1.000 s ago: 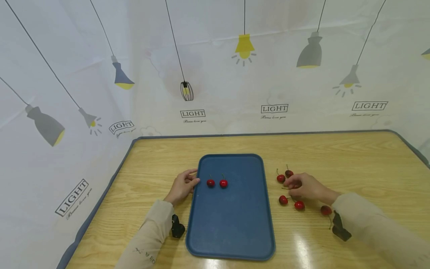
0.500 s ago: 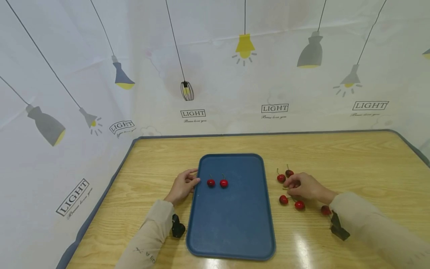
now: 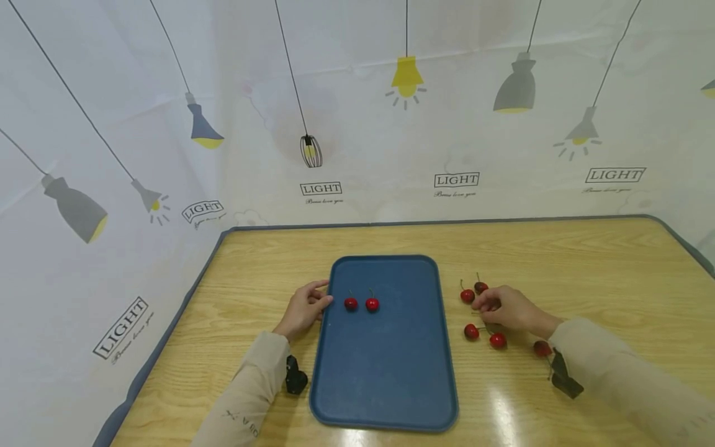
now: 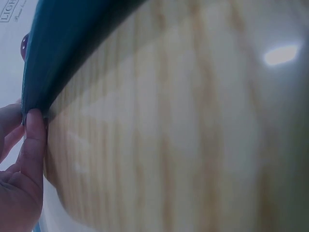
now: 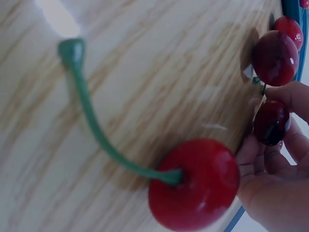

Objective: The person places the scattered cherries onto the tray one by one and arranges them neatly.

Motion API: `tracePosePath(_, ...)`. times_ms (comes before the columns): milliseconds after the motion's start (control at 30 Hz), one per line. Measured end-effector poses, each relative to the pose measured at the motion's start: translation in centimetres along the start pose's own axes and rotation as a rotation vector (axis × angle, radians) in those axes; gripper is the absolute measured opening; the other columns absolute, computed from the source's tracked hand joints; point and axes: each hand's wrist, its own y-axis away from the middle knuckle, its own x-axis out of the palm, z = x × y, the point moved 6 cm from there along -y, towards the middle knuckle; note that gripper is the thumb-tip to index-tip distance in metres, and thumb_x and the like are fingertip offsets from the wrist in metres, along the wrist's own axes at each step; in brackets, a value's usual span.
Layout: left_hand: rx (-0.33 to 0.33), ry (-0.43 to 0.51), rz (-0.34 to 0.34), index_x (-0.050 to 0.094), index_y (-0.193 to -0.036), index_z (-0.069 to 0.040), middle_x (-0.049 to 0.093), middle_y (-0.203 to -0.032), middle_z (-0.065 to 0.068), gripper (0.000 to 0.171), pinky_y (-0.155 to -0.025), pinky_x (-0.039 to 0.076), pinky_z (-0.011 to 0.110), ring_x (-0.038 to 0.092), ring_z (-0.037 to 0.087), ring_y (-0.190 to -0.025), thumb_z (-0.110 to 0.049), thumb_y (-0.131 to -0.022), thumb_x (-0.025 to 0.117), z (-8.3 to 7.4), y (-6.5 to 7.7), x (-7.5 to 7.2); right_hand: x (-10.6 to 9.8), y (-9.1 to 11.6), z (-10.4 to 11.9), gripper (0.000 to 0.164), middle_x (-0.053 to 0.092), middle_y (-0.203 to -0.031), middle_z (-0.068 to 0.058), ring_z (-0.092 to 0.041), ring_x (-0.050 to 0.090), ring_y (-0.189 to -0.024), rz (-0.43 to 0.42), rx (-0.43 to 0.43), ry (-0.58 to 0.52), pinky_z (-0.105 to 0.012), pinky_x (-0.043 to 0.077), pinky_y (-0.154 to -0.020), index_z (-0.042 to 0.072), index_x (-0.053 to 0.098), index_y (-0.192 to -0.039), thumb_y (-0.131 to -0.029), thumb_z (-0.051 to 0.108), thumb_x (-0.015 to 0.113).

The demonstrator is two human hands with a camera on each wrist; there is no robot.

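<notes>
In the head view my left hand [image 3: 301, 309] is at the left edge of a blue tray [image 3: 385, 385], pinching its rim. The left wrist view shows a fingertip [image 4: 34, 121] against the underside of that rim. Two red cherries [image 3: 372, 305] with upright stems sit on the tray's upper left. To the right of the tray, my right hand [image 3: 511, 310] holds a dark red cherry [image 5: 272, 123] between thumb and fingers, low over the table. Several other cherries [image 3: 472, 332] lie close around this hand. One cherry [image 5: 194, 184] looms large in the right wrist view, its green stem curving away.
The wooden table [image 3: 268, 261] has a dark blue border along its back and left. Behind it hangs a white sheet [image 3: 368, 124] printed with lamps. A black wrist camera mount [image 3: 295, 375] sits on the left wrist, and another mount [image 3: 566, 375] on the right.
Both hands stay almost in place. The right hand's grip shifts only slightly, with less of the stem showing at its fingertips than a second ago. The tray and the other cherries have not moved.
</notes>
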Motion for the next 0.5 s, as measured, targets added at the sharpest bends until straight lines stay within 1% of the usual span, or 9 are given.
tracePosePath(167,-0.003,-0.002,-0.001,0.047,-0.127,-0.005,0.055,-0.091,0.013,0.042,-0.055,0.051,0.031,0.055,0.017,-0.068,-0.006,-0.086,0.057,0.05,-0.06,0.01,-0.13,-0.02,0.08,0.014,0.059,-0.079,-0.004,-0.014,0.048,-0.067,0.001,-0.004,-0.007,-0.022,0.043,-0.057,-0.002,0.064,-0.089,-0.075,-0.003,0.059)
tracePosePath(200,-0.006,0.0,-0.004,0.048,-0.127,-0.007,0.055,-0.091,0.011,0.042,-0.054,0.051,0.03,0.055,0.015,-0.067,-0.007,-0.086,0.057,0.55,-0.34,0.02,-0.16,-0.02,0.11,0.014,0.059,-0.079,-0.005,-0.014,0.047,-0.067,0.0,-0.004,-0.005,-0.022,0.042,-0.057,-0.002,0.064,-0.089,-0.076,-0.002,0.059)
tracePosePath(233,-0.003,-0.001,-0.003,0.048,-0.127,-0.006,0.055,-0.091,0.012,0.042,-0.054,0.051,0.03,0.055,0.015,-0.067,-0.007,-0.086,0.057,0.57,-0.37,0.03,-0.19,-0.03,0.12,0.014,0.06,-0.08,-0.005,-0.014,0.046,-0.067,-0.001,-0.003,-0.001,-0.022,0.042,-0.057,-0.002,0.064,-0.089,-0.077,-0.002,0.058)
tracePosePath(333,-0.002,0.0,-0.004,0.048,-0.127,-0.006,0.055,-0.091,0.012,0.042,-0.054,0.051,0.03,0.055,0.015,-0.068,-0.008,-0.086,0.057,0.62,-0.42,0.05,-0.25,-0.02,0.15,0.012,0.061,-0.082,-0.005,-0.014,0.047,-0.068,-0.012,0.009,0.012,-0.024,0.042,-0.059,0.0,0.065,-0.089,-0.079,0.0,0.057)
tracePosePath(500,0.002,0.0,-0.002,0.047,-0.128,-0.006,0.055,-0.091,0.012,0.042,-0.054,0.051,0.03,0.055,0.015,-0.068,-0.008,-0.086,0.057,0.58,-0.37,0.08,-0.48,0.0,0.2,0.009,0.062,-0.084,-0.005,-0.014,0.05,-0.072,-0.05,0.028,0.037,-0.027,0.044,-0.062,0.002,0.066,-0.087,-0.081,0.005,0.06)
